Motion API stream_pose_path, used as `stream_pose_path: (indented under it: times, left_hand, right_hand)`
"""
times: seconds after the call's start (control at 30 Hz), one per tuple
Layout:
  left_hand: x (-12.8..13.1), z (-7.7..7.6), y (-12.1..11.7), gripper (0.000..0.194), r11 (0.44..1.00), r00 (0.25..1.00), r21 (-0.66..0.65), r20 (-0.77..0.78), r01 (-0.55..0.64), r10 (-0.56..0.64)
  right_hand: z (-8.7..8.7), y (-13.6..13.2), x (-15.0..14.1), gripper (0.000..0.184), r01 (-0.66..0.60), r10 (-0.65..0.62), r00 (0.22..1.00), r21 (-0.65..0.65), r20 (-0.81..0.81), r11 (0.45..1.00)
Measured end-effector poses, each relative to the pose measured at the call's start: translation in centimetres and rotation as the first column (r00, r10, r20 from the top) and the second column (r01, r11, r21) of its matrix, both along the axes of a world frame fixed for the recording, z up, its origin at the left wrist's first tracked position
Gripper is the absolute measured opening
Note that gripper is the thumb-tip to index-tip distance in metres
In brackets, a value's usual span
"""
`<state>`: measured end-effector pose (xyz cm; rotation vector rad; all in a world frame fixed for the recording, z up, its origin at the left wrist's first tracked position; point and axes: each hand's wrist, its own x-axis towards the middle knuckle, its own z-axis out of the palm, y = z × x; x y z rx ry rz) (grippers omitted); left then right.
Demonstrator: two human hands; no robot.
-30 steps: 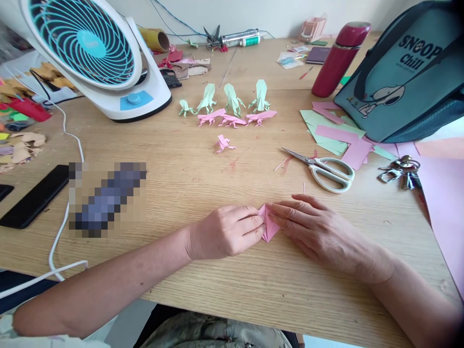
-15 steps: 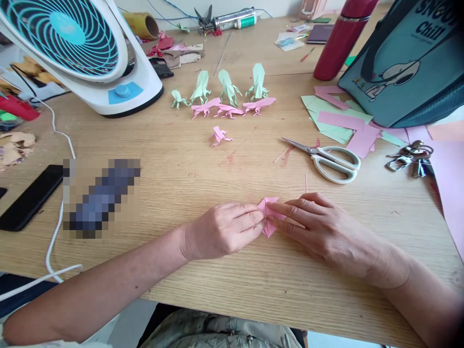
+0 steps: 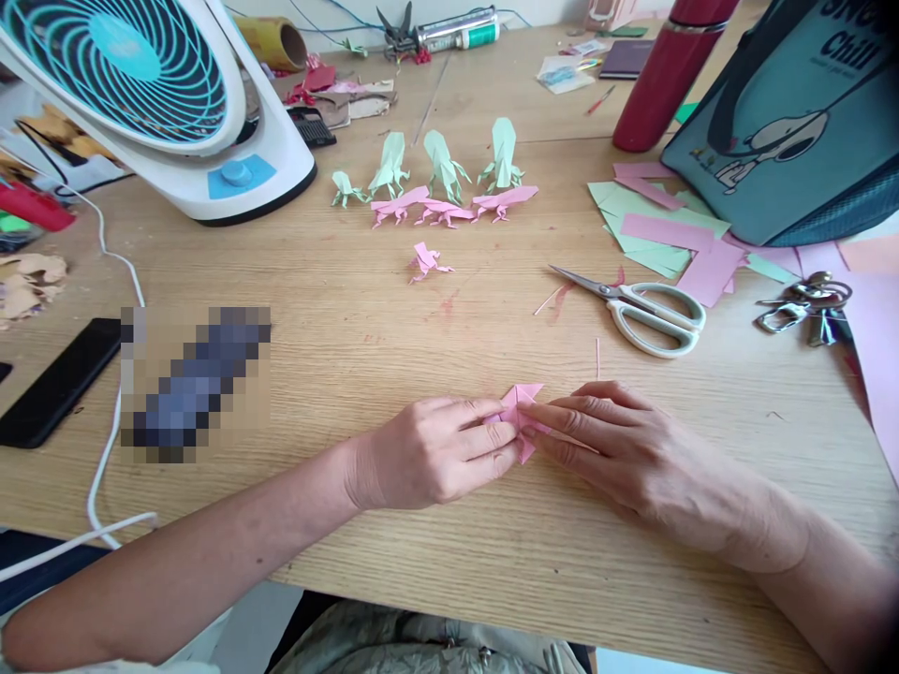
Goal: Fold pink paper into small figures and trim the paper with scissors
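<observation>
A small folded pink paper piece (image 3: 521, 401) lies on the wooden table (image 3: 393, 337) between my two hands. My left hand (image 3: 439, 451) pinches its left side with curled fingers. My right hand (image 3: 618, 447) presses on its right side with fingertips together, the fingers laid almost flat. Only the top point and a lower corner of the paper show. Farther back stand several green folded paper figures (image 3: 442, 164) with pink ones (image 3: 449, 208) in front, and one lone pink figure (image 3: 427, 262).
White-handled scissors (image 3: 636, 304) lie right of centre. Pink and green paper sheets (image 3: 660, 239), keys (image 3: 801, 304), a teal bag (image 3: 793, 122) and a red bottle (image 3: 667, 75) sit at the right. A fan (image 3: 161, 103), a white cable (image 3: 105, 440) and a black phone (image 3: 60, 379) are at the left.
The pink paper has been opened a little, a flap now sticking up at its top. Both hands stay on it; the view has dipped slightly.
</observation>
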<state>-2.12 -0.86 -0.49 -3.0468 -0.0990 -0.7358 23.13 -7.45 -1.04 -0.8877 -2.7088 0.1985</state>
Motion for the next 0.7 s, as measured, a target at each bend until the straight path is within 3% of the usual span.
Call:
stream_pose_path:
  times: [0.13, 0.3, 0.7]
  left_hand:
    - [0.00, -0.16, 0.02, 0.019, 1.000, 1.000, -0.020, 0.008, 0.007, -0.007]
    - [-0.05, -0.47, 0.31, 0.022, 0.992, 0.995, -0.075, -0.007, 0.099, -0.099]
    - [-0.25, -0.60, 0.29, 0.021, 0.994, 0.996, -0.064, -0.014, 0.091, -0.092]
  right_hand:
    - [0.24, 0.14, 0.16, 0.036, -0.026, 0.026, 0.999, 0.008, -0.027, 1.000]
    - [0.09, 0.05, 0.19, 0.038, -0.020, 0.020, 1.000, 0.018, -0.003, 1.000]
    - [0.05, 0.04, 0.24, 0.039, -0.016, 0.016, 1.000, 0.017, 0.007, 1.000]
